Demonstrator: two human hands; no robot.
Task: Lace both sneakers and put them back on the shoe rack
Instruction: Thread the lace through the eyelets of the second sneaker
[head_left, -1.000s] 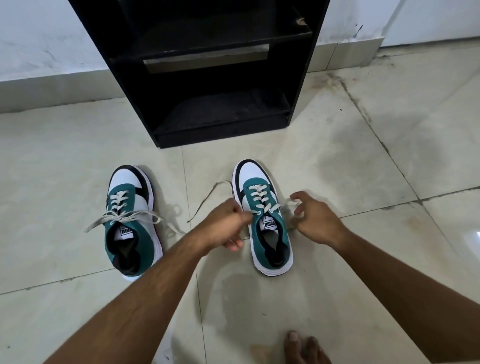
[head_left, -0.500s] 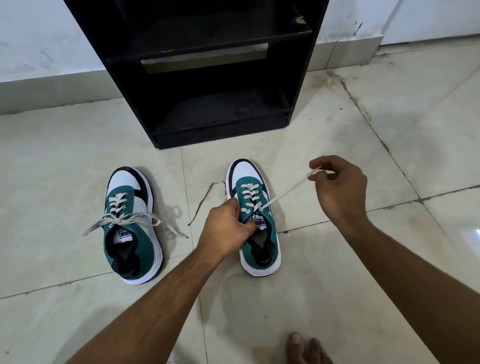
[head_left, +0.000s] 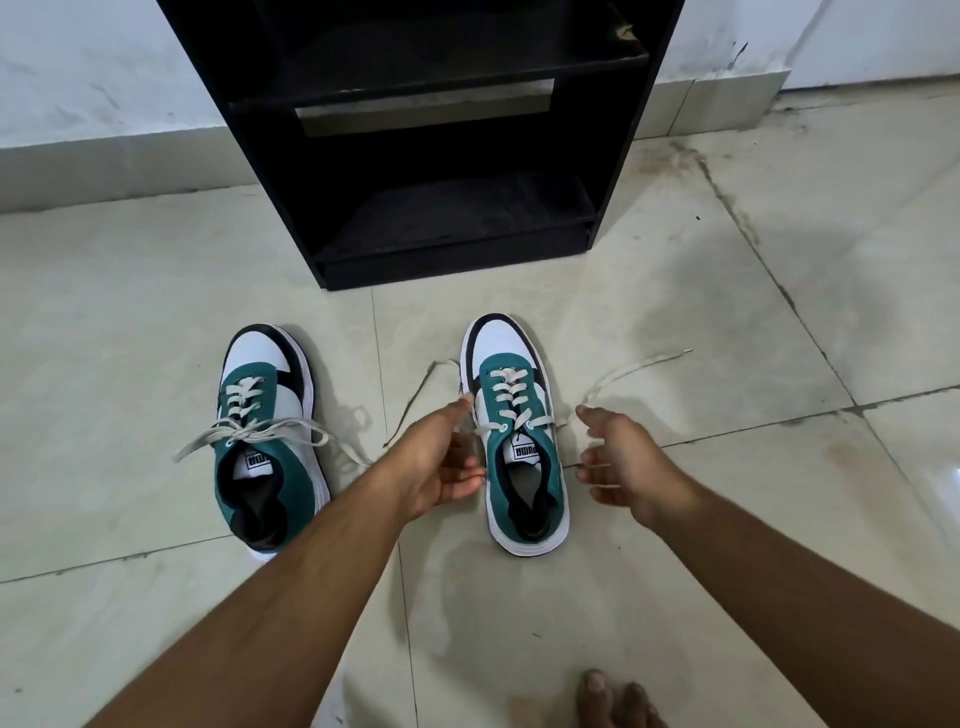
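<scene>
Where tiles (head_left: 156, 322) meet wall (head_left: 104, 67): sneakers (head_left: 519, 441).

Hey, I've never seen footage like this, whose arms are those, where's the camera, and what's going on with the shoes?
There is no machine here. A person wears a wide-angle camera on the head, which looks forward and down, so the arms reaching in from the bottom are their own.

On the tiled floor stand two green and white sneakers, toes toward a black shoe rack against the wall. The left sneaker is laced, its ends crossed loosely. The right sneaker is laced too, with its lace ends trailing on the floor at each side.

The left hand and right hand are open beside the right sneaker, holding nothing. Bare toes show at the bottom.
</scene>
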